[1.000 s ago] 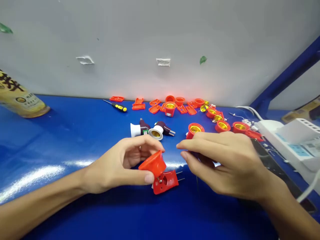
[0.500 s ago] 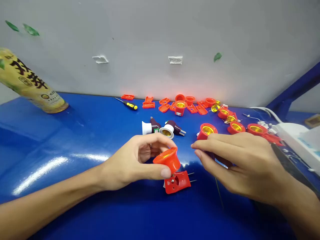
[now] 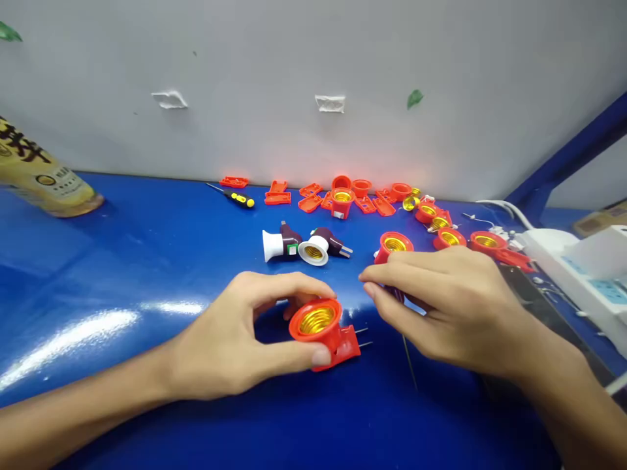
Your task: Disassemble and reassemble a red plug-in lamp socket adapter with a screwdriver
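My left hand [image 3: 255, 333] is closed around a red lamp socket [image 3: 329, 334], thumb at the front and fingers behind. Its gold threaded opening faces up toward me. The red plug base [image 3: 349, 344] lies right under the socket, its two metal pins pointing right; whether the two parts are joined I cannot tell. To the right, my right hand [image 3: 435, 307] is closed on a screwdriver, whose thin shaft [image 3: 409, 362] points down toward the table. The palm and fingers hide most of its handle.
Two white-and-brown plug sockets [image 3: 313, 250] lie behind my hands. Farther back are a yellow-and-black screwdriver [image 3: 239, 198] and several red shell pieces [image 3: 309, 203]. A red socket [image 3: 393, 247] stands behind my right hand. A power strip [image 3: 578, 267] is at right, a yellow bottle [image 3: 53, 186] at left.
My left hand has turned the socket from tilted away to opening upward, and brought it down over the plug base. My right hand keeps its grip. The whole view has shifted slightly.
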`<state>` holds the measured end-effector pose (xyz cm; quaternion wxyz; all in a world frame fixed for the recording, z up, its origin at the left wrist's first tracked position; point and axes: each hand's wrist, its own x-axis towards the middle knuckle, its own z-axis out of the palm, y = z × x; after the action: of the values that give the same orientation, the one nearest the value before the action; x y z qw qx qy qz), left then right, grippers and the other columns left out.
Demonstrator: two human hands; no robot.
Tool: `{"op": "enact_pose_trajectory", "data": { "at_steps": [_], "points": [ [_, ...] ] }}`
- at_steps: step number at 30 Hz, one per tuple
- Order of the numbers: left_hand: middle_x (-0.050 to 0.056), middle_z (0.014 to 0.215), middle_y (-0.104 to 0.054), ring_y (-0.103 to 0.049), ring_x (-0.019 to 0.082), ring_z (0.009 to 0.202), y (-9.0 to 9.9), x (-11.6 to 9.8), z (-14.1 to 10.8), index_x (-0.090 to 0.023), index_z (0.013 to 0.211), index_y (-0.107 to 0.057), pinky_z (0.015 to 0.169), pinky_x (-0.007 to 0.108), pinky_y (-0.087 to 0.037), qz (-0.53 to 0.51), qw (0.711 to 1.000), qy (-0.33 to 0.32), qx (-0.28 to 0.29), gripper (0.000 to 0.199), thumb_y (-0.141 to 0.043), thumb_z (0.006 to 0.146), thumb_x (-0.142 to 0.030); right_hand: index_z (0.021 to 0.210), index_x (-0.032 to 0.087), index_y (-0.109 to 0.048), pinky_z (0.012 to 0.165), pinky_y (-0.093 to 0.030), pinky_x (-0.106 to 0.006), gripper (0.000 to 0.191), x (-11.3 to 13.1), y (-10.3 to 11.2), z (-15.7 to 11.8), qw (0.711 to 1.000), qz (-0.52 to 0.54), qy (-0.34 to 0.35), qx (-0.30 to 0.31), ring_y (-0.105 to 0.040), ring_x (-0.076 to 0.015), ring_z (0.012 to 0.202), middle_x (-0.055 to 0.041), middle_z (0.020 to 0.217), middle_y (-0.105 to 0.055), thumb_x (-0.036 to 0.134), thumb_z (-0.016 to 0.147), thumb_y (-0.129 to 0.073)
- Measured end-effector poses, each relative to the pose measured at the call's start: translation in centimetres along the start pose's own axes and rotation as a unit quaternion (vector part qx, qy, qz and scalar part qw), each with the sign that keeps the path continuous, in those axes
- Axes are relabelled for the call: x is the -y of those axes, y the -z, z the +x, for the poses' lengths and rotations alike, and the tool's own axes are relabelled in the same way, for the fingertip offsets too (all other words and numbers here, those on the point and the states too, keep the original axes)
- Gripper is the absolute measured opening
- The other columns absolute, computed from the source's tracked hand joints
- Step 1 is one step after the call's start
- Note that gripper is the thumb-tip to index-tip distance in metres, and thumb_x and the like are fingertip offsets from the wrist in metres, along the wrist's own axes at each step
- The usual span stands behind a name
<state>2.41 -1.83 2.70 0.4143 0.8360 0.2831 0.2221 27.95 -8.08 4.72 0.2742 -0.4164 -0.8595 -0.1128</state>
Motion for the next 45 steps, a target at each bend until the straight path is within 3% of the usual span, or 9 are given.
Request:
{"op": "enact_pose_trajectory", "data": {
  "at_steps": [4, 11, 17, 24, 27, 33, 39, 42, 45],
  "points": [
    [0.001, 0.105, -0.082, -0.077, 0.024, 0.092, 0.1, 0.1, 0.6, -0.026, 0.113, -0.080, 0.078, 0.026, -0.062, -0.051, 0.996, 0.074, 0.020, 0.035, -0.081, 0.087, -0.050, 0.090, 0.014, -0.078, 0.055, -0.037, -0.035, 0.021, -0.1, 0.0, -0.2, 1.000, -0.007, -0.007, -0.004, -0.063, -0.0150, 0.058, -0.0012, 0.074, -0.074, 0.010, 0.098, -0.058],
    [0.001, 0.108, -0.083, -0.077, 0.022, 0.094, 0.2, -0.2, 0.8, -0.025, 0.115, -0.079, 0.081, 0.025, -0.061, -0.042, 0.995, 0.090, 0.033, 0.036, -0.075, 0.093, -0.053, 0.094, 0.014, -0.078, 0.057, -0.035, -0.037, 0.021, -0.1, 0.3, -0.5, 1.000, -0.024, -0.001, 0.013, -0.063, -0.0168, 0.060, -0.0014, 0.079, -0.076, 0.015, 0.100, -0.058],
    [-0.004, 0.110, -0.082, -0.076, 0.021, 0.094, 0.1, 0.2, 0.8, -0.030, 0.114, -0.080, 0.079, 0.022, -0.058, 0.023, 0.998, 0.049, 0.016, 0.035, -0.083, 0.086, -0.051, 0.094, 0.015, -0.078, 0.055, -0.034, -0.037, 0.020, -0.3, 0.1, -0.5, 0.999, -0.031, -0.002, 0.008, -0.064, -0.0174, 0.061, -0.0011, 0.079, -0.076, 0.015, 0.099, -0.059],
    [-0.004, 0.109, -0.083, -0.077, 0.023, 0.096, 0.1, 0.3, 0.6, -0.030, 0.113, -0.080, 0.083, 0.026, -0.060, 0.062, 0.998, 0.012, 0.015, 0.041, -0.089, 0.080, -0.052, 0.096, 0.014, -0.078, 0.054, -0.031, -0.037, 0.021, -0.1, 0.2, -0.2, 0.999, -0.026, -0.011, 0.025, -0.059, -0.0163, 0.056, -0.0006, 0.073, -0.072, 0.015, 0.100, -0.057],
    [-0.001, 0.110, -0.083, -0.078, 0.024, 0.097, -0.2, 0.2, 0.3, -0.028, 0.115, -0.078, 0.085, 0.027, -0.060, 0.096, 0.995, -0.036, -0.001, 0.046, -0.089, 0.080, -0.055, 0.095, 0.015, -0.078, 0.056, -0.032, -0.037, 0.021, -0.1, 0.3, -0.3, 0.999, -0.024, -0.011, 0.022, -0.061, -0.0162, 0.059, -0.0015, 0.076, -0.074, 0.014, 0.100, -0.058],
    [-0.002, 0.092, -0.077, -0.072, 0.014, 0.076, -0.7, 0.1, -0.1, -0.024, 0.123, -0.070, 0.075, 0.021, -0.057, 0.143, 0.972, -0.186, -0.015, 0.044, -0.088, 0.086, -0.040, 0.096, 0.015, -0.078, 0.054, -0.034, -0.036, 0.021, -0.1, 0.2, -0.5, 1.000, -0.022, -0.010, 0.014, -0.065, -0.0169, 0.058, -0.0016, 0.075, -0.075, 0.012, 0.099, -0.058],
    [0.005, 0.091, -0.077, -0.072, 0.021, 0.078, -1.0, -0.1, -1.0, -0.022, 0.132, -0.067, 0.078, 0.031, -0.059, 0.246, 0.938, -0.241, -0.027, 0.030, -0.063, 0.102, -0.026, 0.094, 0.015, -0.078, 0.054, -0.036, -0.036, 0.020, -0.1, 0.2, -0.4, 1.000, -0.015, -0.005, 0.005, -0.069, -0.0181, 0.061, -0.0038, 0.078, -0.078, 0.012, 0.099, -0.059],
    [0.006, 0.097, -0.079, -0.075, 0.024, 0.085, -1.4, 0.3, -2.0, -0.024, 0.140, -0.062, 0.090, 0.037, -0.061, 0.279, 0.927, -0.244, -0.051, 0.045, -0.060, 0.096, -0.017, 0.094, 0.016, -0.076, 0.055, -0.038, -0.034, 0.019, 0.1, 0.2, -0.1, 1.000, -0.013, -0.008, 0.006, -0.068, -0.0159, 0.061, -0.0031, 0.080, -0.078, 0.012, 0.101, -0.058],
    [0.005, 0.112, -0.079, -0.077, 0.024, 0.097, -2.2, 1.2, -2.8, -0.026, 0.146, -0.057, 0.110, 0.039, -0.055, 0.291, 0.930, -0.212, -0.078, 0.059, -0.059, 0.090, -0.010, 0.095, 0.016, -0.074, 0.056, -0.039, -0.032, 0.020, 0.3, -0.1, 0.2, 1.000, -0.005, -0.009, -0.007, -0.068, -0.0143, 0.063, -0.0034, 0.082, -0.077, 0.012, 0.102, -0.056]
  ]
}}
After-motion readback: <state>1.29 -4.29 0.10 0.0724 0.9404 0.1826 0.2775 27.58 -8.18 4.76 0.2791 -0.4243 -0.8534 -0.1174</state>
